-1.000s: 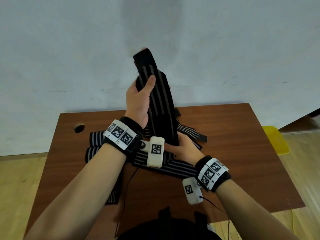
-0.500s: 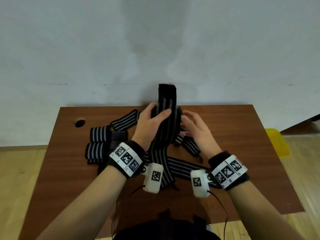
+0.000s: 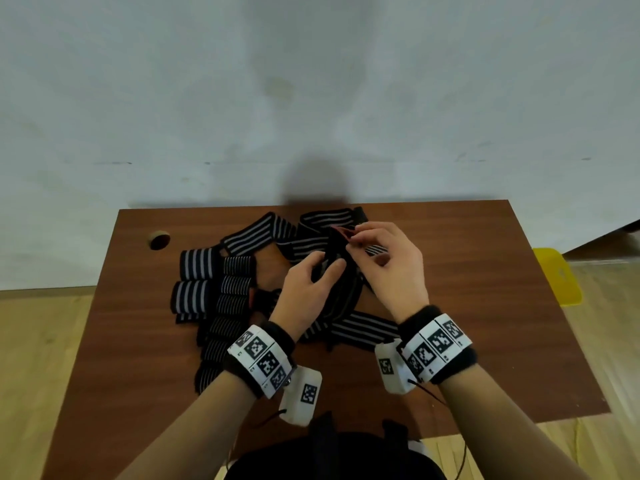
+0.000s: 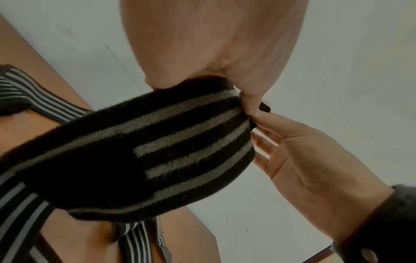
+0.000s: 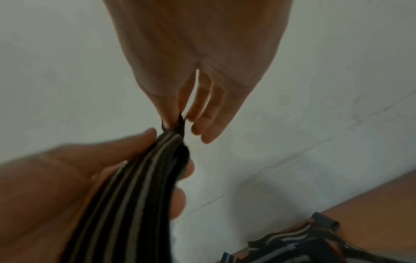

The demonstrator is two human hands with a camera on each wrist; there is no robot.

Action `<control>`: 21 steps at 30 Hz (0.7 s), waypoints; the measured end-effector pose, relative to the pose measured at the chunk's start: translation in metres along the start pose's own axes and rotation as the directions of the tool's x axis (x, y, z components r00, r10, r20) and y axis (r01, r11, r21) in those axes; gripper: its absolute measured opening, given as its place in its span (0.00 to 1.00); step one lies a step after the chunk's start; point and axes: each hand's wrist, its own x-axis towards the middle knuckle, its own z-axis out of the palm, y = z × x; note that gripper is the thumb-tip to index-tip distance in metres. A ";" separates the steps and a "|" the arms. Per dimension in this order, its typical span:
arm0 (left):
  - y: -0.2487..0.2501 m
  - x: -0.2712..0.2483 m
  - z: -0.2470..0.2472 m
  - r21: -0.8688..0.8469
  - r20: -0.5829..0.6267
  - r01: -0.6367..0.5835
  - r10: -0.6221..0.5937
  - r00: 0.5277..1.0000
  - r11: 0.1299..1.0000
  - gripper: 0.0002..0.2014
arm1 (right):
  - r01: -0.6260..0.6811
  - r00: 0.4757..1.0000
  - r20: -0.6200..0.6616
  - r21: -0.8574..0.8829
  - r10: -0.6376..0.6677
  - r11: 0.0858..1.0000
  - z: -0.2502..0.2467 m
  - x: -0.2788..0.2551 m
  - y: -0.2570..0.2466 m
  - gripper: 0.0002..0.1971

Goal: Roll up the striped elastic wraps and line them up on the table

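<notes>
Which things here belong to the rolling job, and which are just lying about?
Job: held wrap, left hand, right hand, rolled wraps, loose wraps, table.
Lying about: yellow object, table hole.

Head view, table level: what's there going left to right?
Cable hole → rolled wraps → left hand gripping the loose wrap → right hand pinching its end → yellow stool beyond the table edge.
</notes>
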 end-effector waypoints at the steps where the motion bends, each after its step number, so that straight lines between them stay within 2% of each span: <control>1: -0.001 0.001 0.000 0.007 -0.010 -0.008 0.008 1.000 1.000 0.05 | -0.006 1.000 0.027 0.016 0.006 1.000 -0.001 0.001 0.002 0.08; 3: -0.004 0.003 0.000 0.019 -0.018 -0.023 0.024 1.000 1.000 0.05 | -0.016 0.994 0.107 0.078 0.008 0.997 -0.003 0.000 0.005 0.12; 5: -0.004 0.005 0.000 0.032 -0.001 -0.018 0.018 1.000 0.999 0.05 | -0.097 0.985 0.163 0.217 0.061 0.971 -0.004 0.000 0.005 0.12; 8: -0.001 0.008 -0.001 0.044 0.035 -0.009 0.008 0.999 0.999 0.05 | -0.217 0.970 0.191 0.398 0.151 0.891 -0.007 0.001 0.010 0.08; 11: -0.001 0.009 0.000 0.037 0.049 -0.001 -0.001 0.999 0.999 0.05 | -0.332 0.936 0.276 0.499 0.216 0.801 -0.009 0.003 0.016 0.07; 14: -0.005 0.010 0.000 0.029 0.067 0.036 -0.038 0.997 0.999 0.06 | -0.419 0.902 0.319 0.483 0.291 0.769 -0.010 0.006 0.015 0.06; 19: -0.007 0.007 0.000 0.025 0.074 0.030 -0.032 0.997 0.999 0.07 | -0.394 0.894 0.352 0.327 0.276 0.859 -0.010 0.015 0.021 0.11; 21: -0.008 0.007 0.001 0.033 0.066 0.041 -0.043 0.997 0.999 0.07 | -0.390 0.896 0.343 0.305 0.282 0.869 -0.010 0.016 0.025 0.11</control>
